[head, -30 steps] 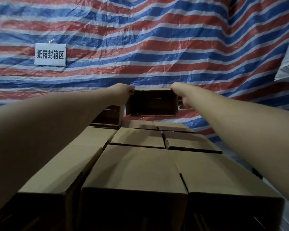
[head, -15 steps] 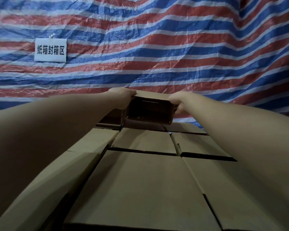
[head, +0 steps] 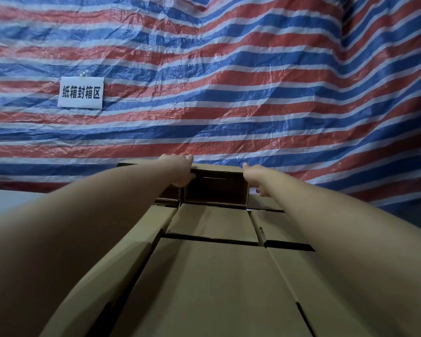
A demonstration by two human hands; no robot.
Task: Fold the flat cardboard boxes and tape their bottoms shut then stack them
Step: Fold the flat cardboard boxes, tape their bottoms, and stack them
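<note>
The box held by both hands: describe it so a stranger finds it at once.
Start at the red, white and blue striped tarpaulin. Below it lies a stack of brown cardboard boxes. At the far end, the left hand and right hand grip one open brown cardboard box, its dark inside facing you.

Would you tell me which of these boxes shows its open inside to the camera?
The far box between the left hand and right hand, atop the stack. Its dark interior faces us; the nearer ones show only closed tan faces.

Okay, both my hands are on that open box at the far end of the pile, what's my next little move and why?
Probably let go and draw both hands back. The open box seems to sit on the stacked boxes, beside another one, with the left hand and right hand at its sides.
</note>
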